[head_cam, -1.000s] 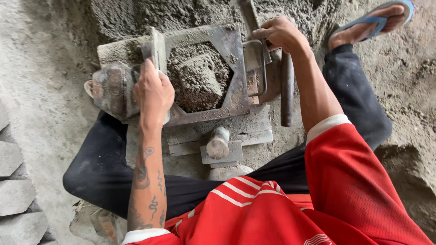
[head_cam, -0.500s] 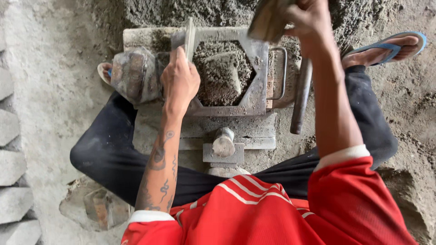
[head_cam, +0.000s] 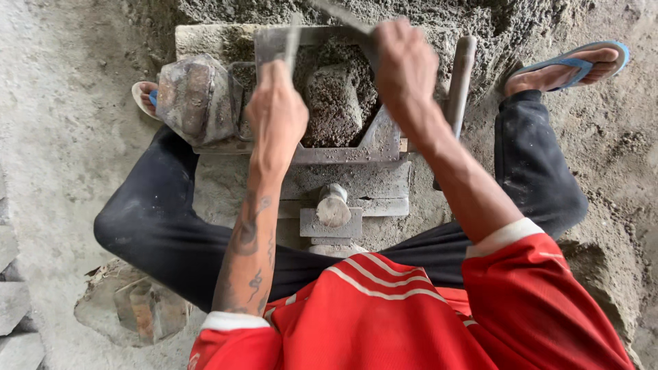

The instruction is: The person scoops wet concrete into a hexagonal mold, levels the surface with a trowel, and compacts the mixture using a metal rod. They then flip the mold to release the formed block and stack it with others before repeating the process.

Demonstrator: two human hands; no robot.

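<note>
A metal block mould (head_cam: 384, 140) sits on a slab between my legs, packed with damp grey mix (head_cam: 334, 96). My left hand (head_cam: 275, 115) grips a thin upright metal bar (head_cam: 292, 41) at the mould's left side. Closed around a flat metal piece (head_cam: 337, 15), my right hand (head_cam: 404, 65) hovers over the mould's top right corner. A heavy grey block-shaped weight (head_cam: 195, 99) rests against the mould's left end. A round metal handle (head_cam: 458, 82) stands at the right side.
A pile of grey mix (head_cam: 411, 14) lies behind the mould. A small metal tamper (head_cam: 333, 205) stands on the slab near me. Finished grey blocks (head_cam: 14, 301) are stacked at the left edge. My feet in sandals (head_cam: 582, 62) flank the mould.
My right hand swung left and down from above the mould's right corner to over its middle top, bringing the flat metal piece along. My left hand stays on the upright bar.
</note>
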